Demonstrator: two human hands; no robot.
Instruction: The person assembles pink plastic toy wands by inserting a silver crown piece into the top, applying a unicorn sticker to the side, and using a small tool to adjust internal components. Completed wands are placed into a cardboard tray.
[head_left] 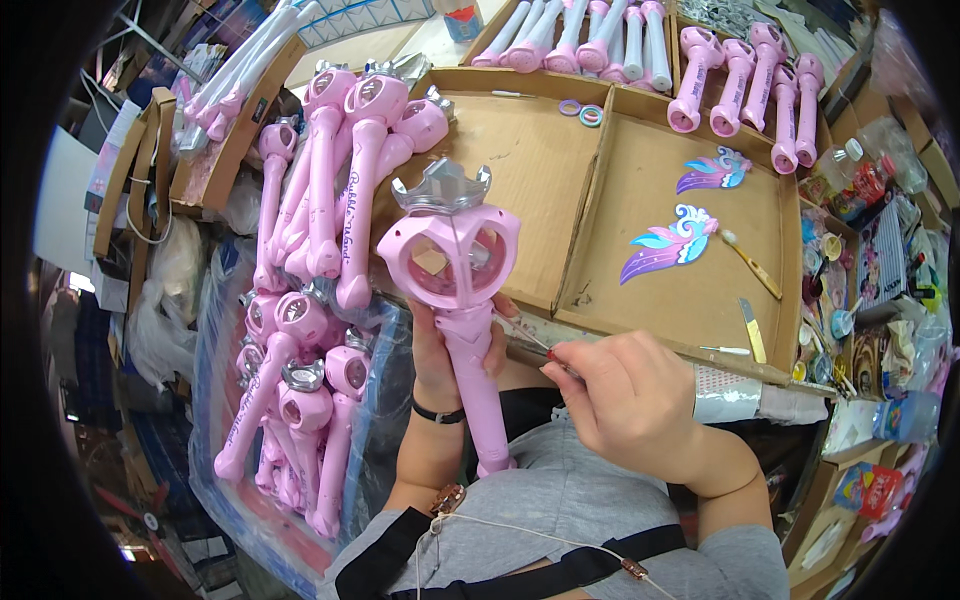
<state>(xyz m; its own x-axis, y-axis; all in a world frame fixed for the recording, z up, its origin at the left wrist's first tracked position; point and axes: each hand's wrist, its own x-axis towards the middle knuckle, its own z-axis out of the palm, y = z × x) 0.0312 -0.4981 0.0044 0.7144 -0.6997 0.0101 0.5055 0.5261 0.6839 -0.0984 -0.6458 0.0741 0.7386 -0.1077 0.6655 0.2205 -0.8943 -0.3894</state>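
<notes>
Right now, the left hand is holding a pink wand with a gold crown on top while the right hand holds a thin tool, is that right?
Not quite: the crown is silver, not gold, as the head view shows. The left hand does hold the pink wand, and the right hand holds a thin tool.

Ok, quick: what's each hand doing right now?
Left hand: closed around the pink wand, below its crowned head.
Right hand: closed, pinching a thin tool; exact type unclear.
</notes>
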